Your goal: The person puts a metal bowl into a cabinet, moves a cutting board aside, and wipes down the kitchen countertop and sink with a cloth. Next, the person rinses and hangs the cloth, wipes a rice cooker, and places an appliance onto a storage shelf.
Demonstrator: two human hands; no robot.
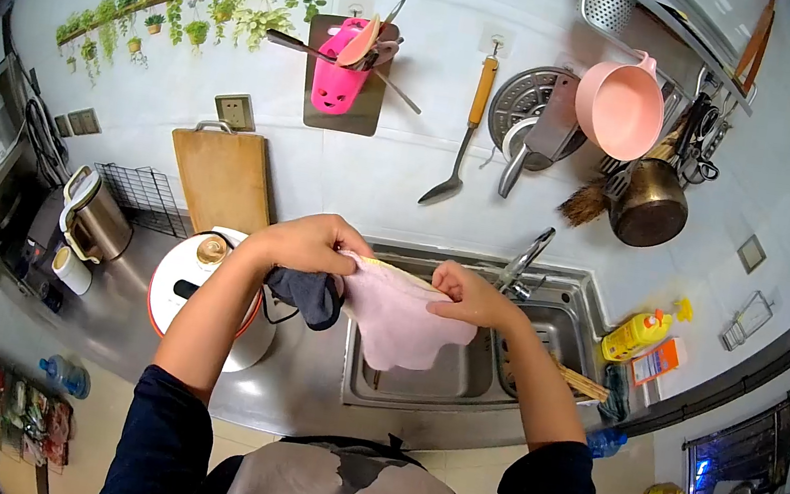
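A pale pink cloth (405, 321) hangs stretched between my two hands, over the left basin of the steel sink (470, 396). My left hand (315, 244) pinches its upper left corner, and my right hand (469, 296) grips its upper right edge with curled fingers. Just below my left hand is a dark grey cloth (307, 297); whether that hand also holds it I cannot tell. It lies beside the white round cooker (193, 284). Behind the right basin stands the chrome faucet (524, 260).
A wooden cutting board (221, 180) leans on the wall behind the cooker. A metal kettle (96, 215) and white cup (72, 270) stand at the left. Right of the sink are a yellow bottle (635, 335) and an orange-white box (657, 361). Pans and utensils hang above.
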